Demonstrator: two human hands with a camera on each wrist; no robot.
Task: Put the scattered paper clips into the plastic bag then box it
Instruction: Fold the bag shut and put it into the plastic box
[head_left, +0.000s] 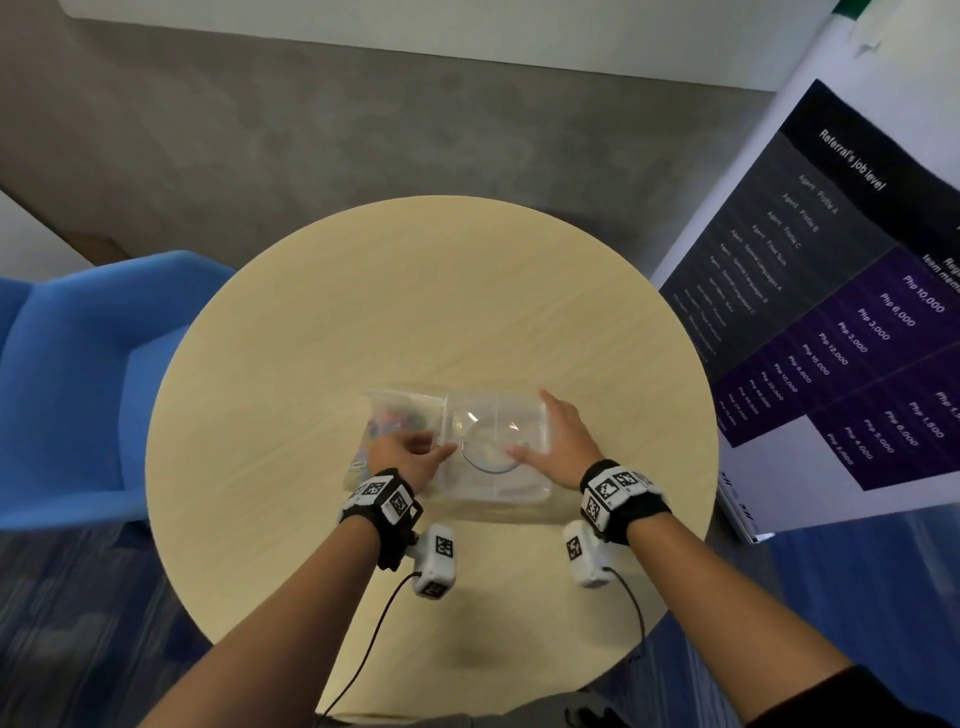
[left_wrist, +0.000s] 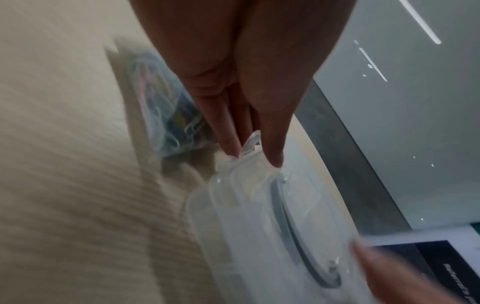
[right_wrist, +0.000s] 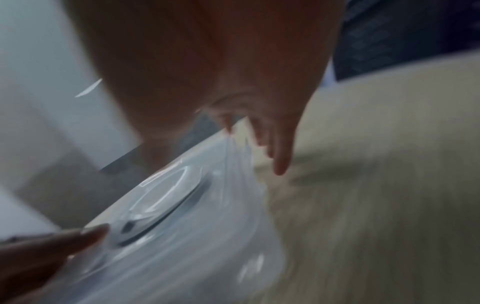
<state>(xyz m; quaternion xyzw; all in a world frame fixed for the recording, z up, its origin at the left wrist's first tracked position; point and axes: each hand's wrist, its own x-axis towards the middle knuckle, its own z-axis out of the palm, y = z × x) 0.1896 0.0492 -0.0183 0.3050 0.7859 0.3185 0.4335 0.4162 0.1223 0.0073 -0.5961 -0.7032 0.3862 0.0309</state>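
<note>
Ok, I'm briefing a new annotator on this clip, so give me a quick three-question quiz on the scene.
1. True or false: the bag of paper clips lies on the table, outside the clear box.
2. Which hand pinches the tab at the edge of the box's lid? A) left hand B) right hand C) neither
3. Fill in: the chair beside the table is ___.

Key: 1 true; 2 A; 3 blue.

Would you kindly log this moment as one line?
left hand: pinches lid tab | right hand: rests on box | bag: beside box, on table
</note>
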